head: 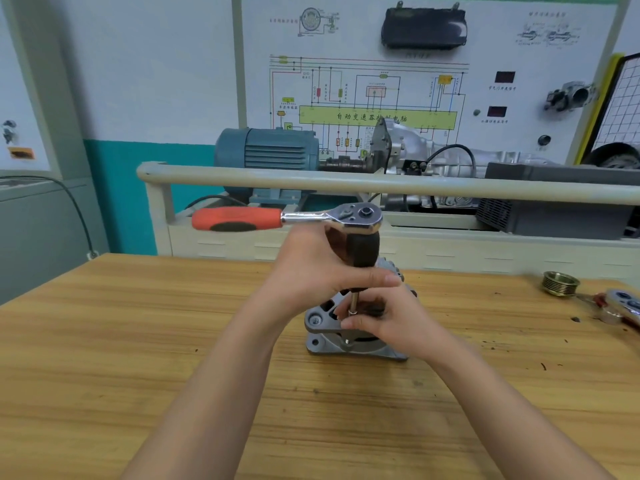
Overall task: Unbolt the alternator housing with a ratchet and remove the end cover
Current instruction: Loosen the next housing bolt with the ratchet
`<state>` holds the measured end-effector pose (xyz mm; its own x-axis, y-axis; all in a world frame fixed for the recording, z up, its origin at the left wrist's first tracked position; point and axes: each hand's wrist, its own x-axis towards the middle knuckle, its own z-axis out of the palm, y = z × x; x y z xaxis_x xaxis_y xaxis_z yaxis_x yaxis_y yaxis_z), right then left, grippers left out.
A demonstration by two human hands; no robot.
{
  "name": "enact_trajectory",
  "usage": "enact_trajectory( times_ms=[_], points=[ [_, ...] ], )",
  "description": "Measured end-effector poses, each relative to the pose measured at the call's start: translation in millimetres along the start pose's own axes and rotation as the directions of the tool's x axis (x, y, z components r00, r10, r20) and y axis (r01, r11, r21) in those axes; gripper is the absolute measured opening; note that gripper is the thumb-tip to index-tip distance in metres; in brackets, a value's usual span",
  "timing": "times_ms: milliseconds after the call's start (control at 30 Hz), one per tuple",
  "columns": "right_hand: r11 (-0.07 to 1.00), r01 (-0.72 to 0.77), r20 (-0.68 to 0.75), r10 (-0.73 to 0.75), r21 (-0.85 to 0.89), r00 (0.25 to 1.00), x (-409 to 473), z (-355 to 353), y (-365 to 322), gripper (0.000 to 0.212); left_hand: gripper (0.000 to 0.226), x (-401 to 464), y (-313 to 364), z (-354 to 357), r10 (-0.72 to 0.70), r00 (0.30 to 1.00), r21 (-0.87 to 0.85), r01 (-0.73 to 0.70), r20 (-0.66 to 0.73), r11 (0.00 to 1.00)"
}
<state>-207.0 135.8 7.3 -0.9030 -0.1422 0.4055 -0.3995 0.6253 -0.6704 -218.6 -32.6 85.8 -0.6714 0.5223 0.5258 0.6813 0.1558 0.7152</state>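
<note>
Alternator (pixel 346 337) at mid-table (pixel 138 341)
Ratchet (pixel 287 218) above the alternator; pulley (pixel 560 284) far right of it, motor (pixel 266 150) behind.

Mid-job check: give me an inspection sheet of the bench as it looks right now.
Surface: wooden bench, dark specks at right.
Job's things: alternator upright; ratchet on a black-handled driver.
Clutter: grooved pulley; second tool at right edge.
Hands: left hand grips driver; right hand pinches its shaft.
Cables: black cable at left wall.
Surroundings: blue motor, wiring board.
</note>
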Motion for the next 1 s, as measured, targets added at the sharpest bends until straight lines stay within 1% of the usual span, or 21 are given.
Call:
enact_trajectory(
  times_ms=[67,167,200,267,333,433,500,533,600,667,767,833,900,1000],
  points=[
    [1.0,0.004,-0.019,-0.004,0.021,1.0,0,0,1,0.037,0.042,0,1,1,0.005,1.0,-0.037,-0.004,0.011,0.999],
    [0.999,0.047,-0.029,-0.047,0.013,0.998,-1,0,2,0.036,0.021,-2,4,4,0.017,0.994,-0.09,-0.008,0.106,0.996],
    [0.998,0.067,-0.027,-0.067,0.012,0.997,-2,1,2,0.037,0.018,-3,6,5,0.007,0.99,-0.113,0.008,0.14,0.994],
    [0.995,0.093,-0.03,-0.092,0.021,0.995,-5,4,2,0.034,0.029,-5,11,10,-0.014,0.982,-0.12,0.038,0.19,0.992],
    [0.995,0.091,-0.049,-0.089,0.045,0.995,-7,5,5,0.03,0.037,-6,14,18,-0.013,0.98,-0.109,0.035,0.198,0.993],
    [0.995,0.08,-0.026,-0.079,0.066,0.997,-7,5,9,0.017,0.04,-7,14,28,-0.036,0.991,-0.14,0.055,0.128,0.989],
    [0.994,0.09,-0.034,-0.088,0.055,0.996,-8,6,10,0.014,0.039,-7,14,32,-0.066,0.995,-0.152,0.077,0.074,0.985],
    [0.993,0.108,-0.055,-0.106,0.041,0.993,-8,8,11,0.013,0.04,-7,14,33,-0.059,0.997,-0.147,0.067,0.056,0.987],
    [0.989,0.145,-0.119,-0.142,0.018,0.983,-10,13,12,0.013,0.046,-7,15,34,-0.012,0.999,-0.101,0.016,0.042,0.995],
    [0.987,0.153,-0.167,-0.144,0.043,0.975,-11,17,11,0.016,0.052,-6,15,35,0.019,1.0,-0.091,-0.018,0.011,0.996],
    [0.984,0.165,-0.198,-0.147,0.075,0.969,-10,20,10,0.02,0.052,-4,15,35,0.046,0.998,-0.168,-0.053,-0.044,0.984],
    [0.98,0.179,-0.209,-0.158,0.084,0.965,-9,20,8,0.023,0.052,-4,16,34,0.084,0.994,-0.172,-0.095,-0.072,0.981],
    [0.972,0.22,-0.219,-0.196,0.087,0.956,-8,18,4,0.022,0.057,-2,16,30,0.117,0.988,-0.206,-0.134,-0.097,0.969],
    [0.96,0.269,-0.208,-0.248,0.082,0.946,-6,12,-6,0.017,0.049,-1,19,23,0.156,0.98,-0.307,-0.188,-0.124,0.933]
  ],
)
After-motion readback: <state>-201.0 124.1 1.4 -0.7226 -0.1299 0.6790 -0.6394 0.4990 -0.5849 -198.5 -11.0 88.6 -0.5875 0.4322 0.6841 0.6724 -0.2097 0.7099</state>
